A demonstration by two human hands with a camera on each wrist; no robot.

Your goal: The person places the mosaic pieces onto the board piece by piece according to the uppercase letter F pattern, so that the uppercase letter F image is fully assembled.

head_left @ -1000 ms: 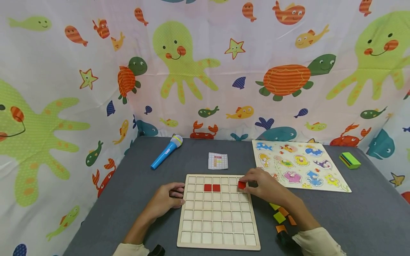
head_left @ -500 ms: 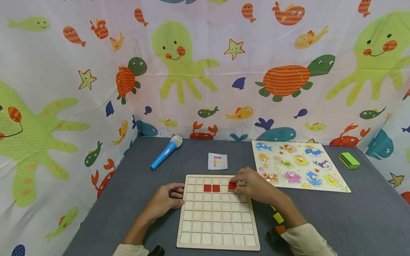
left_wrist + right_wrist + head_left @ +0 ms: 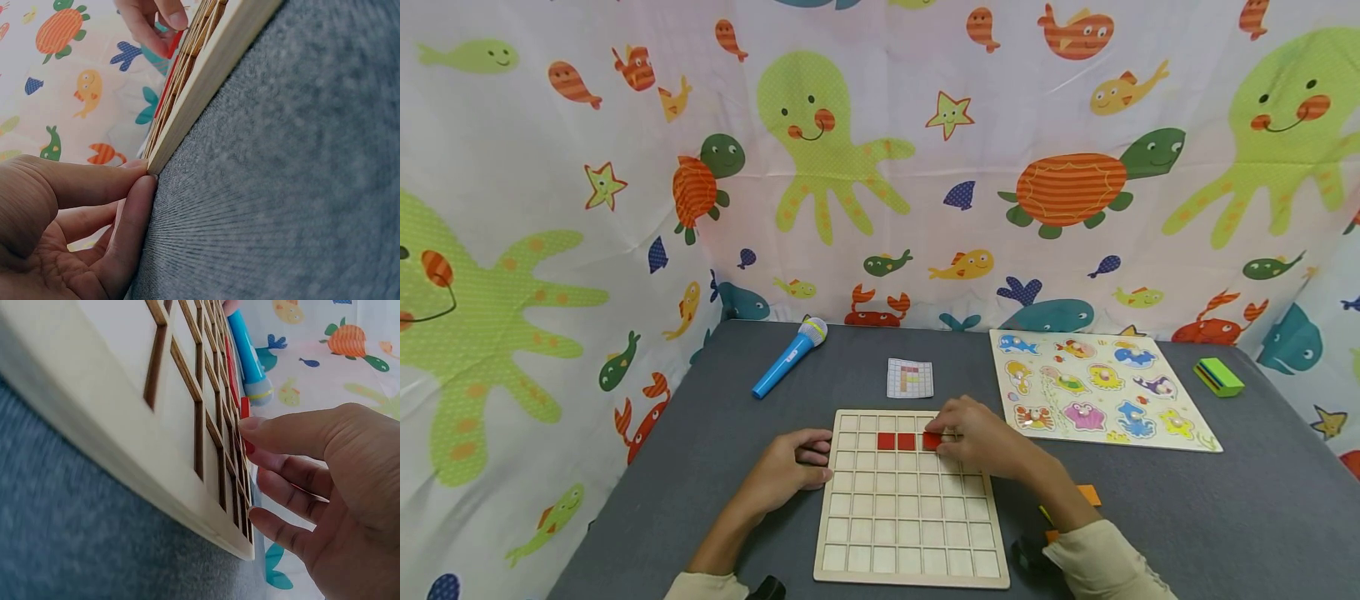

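A pale wooden grid board (image 3: 872,530) lies on the dark grey table, its cells framed by raised strips. Two red square tiles (image 3: 896,442) sit side by side in its second row from the top. My right hand (image 3: 987,442) pinches a third red tile (image 3: 932,441) between thumb and fingers, low over the same row and just right of that pair. At the board's left edge, my left hand (image 3: 784,472) holds the rim; in the left wrist view its thumb and a finger (image 3: 134,209) meet at the wooden edge.
Behind the board lies a small card (image 3: 910,378) with a coloured grid, and a blue microphone (image 3: 787,360) to its left. Back right are an animal puzzle board (image 3: 1048,396) and a green-topped block (image 3: 1221,377). Orange tiles (image 3: 1087,495) show beside my right forearm.
My right hand has slid leftward along the second row with the red tile, from the board's right side toward the two placed tiles. The left hand has stayed at the rim.
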